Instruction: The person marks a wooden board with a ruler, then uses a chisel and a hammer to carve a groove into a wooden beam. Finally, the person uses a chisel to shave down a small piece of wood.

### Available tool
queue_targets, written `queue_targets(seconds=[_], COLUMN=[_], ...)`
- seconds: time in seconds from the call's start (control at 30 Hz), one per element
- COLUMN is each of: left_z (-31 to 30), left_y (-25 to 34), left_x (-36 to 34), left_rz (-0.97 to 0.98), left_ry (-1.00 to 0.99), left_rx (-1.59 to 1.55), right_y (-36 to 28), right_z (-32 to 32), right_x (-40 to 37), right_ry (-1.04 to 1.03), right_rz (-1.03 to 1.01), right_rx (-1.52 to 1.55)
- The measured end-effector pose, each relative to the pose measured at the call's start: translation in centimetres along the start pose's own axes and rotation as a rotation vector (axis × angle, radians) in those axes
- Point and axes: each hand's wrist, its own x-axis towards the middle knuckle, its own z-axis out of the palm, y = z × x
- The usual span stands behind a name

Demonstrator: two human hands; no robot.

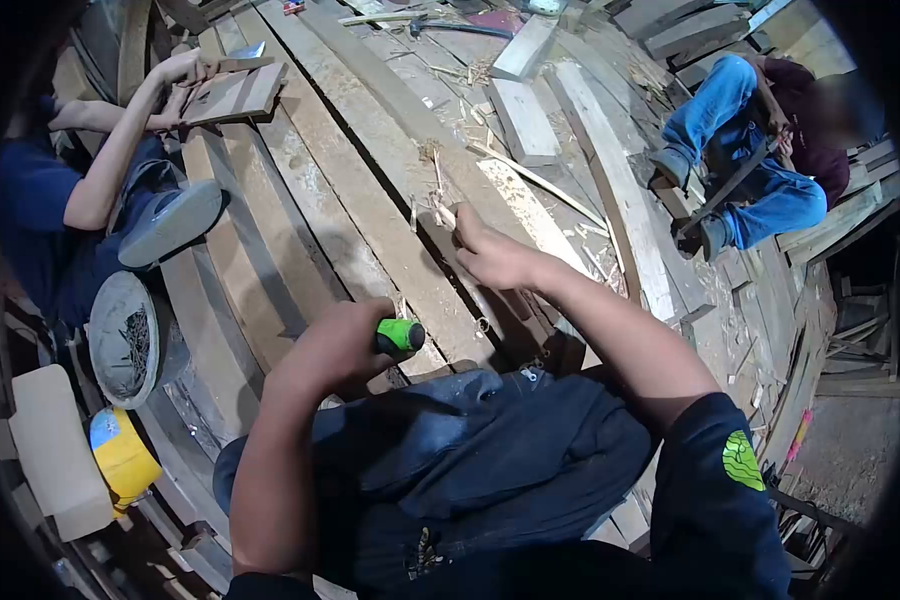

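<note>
My left hand (335, 345) is closed round the green-and-black handle (400, 336) of a tool, low over the long planks and close to my lap. The tool's working end is hidden, so its kind does not show. Farther out, my right hand (490, 252) pinches a thin pale sliver of wood (442, 212), which points away from me. Under both hands run long wooden planks (360, 235) with a dark gap between them. Wood shavings (432, 155) lie just beyond my right fingertips.
To the left, a person holds a short board (235, 95). A bowl (105, 310) of nails and a yellow container (125, 458) stand below. At right sits another person with a long dark tool (735, 185). A hammer (460, 27) and wood blocks (525, 120) lie ahead.
</note>
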Motion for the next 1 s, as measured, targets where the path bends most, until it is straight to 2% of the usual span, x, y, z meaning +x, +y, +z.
queue_targets(seconds=[0.1,0.13,0.17,0.23,0.3,0.33,0.37,0.43,0.5,0.57,0.6,0.67,0.77,0.9,0.93,0.97,1.0], left_z=[-0.1,-0.3,-0.2,0.0,0.0,0.2,0.3,0.2,0.1,-0.3,-0.2,0.0,-0.8,-1.2,-1.2,-1.4,-1.7], left_y=[0.1,0.3,0.2,-0.2,-0.3,-0.9,-0.8,-0.4,-0.3,0.2,0.0,-0.4,-0.5,-0.1,-0.2,-0.4,-0.6], left_x=[-0.3,-0.4,-0.5,-0.2,0.0,0.1,0.2,0.4,0.6,0.7,0.8,1.1,0.6,0.1,0.0,-0.1,-0.3], left_rz=[-0.001,0.007,0.013,0.026,0.004,0.064,0.06,-0.067,-0.011,0.051,0.047,0.139,0.092,0.088,0.089,0.094,0.097], left_ry=[0.024,0.049,0.07,0.075,0.162,0.229,0.224,0.438,0.612,0.665,0.663,0.699,0.64,0.617,0.618,0.63,0.644], left_rx=[0.009,0.009,0.008,0.006,-0.044,0.013,0.011,-0.045,-0.112,-0.319,-0.32,-0.527,-0.633,-0.61,-0.611,-0.671,-0.728], right_y=[-0.5,-1.4,-1.5,-1.6,-4.2,-4.6,-4.9,-5.5,-6.5,-6.9,-7.1,-7.4,-8.2,-9.1,-8.7,-9.1,-9.9], right_z=[-1.3,-1.6,-1.7,-1.8,-2.8,-3.0,-3.0,-2.6,-2.8,-2.6,-2.5,-2.5,-2.9,-5.1,-4.8,-5.8,-7.5], right_x=[0.0,-0.4,-0.5,-0.5,-0.8,-0.7,-0.6,-0.6,-0.8,-1.1,-1.2,-1.3,-1.8,-2.3,-2.7,-3.2,-3.8], right_ry=[-0.104,-0.086,-0.09,-0.129,-0.123,-0.148,-0.174,-0.161,-0.273,-0.304,-0.337,-0.4,-0.4,-0.434,-0.351,-0.352,-0.399], right_rz=[0.014,0.14,0.149,0.326,0.282,0.23,0.175,0.189,0.132,0.076,0.038,0.01,-0.025,-0.081,-0.189,-0.19,0.017], right_rx=[-0.004,0.113,0.114,0.693,0.67,0.61,0.55,0.595,0.695,0.744,0.712,0.651,0.627,0.589,0.564,0.565,0.445])
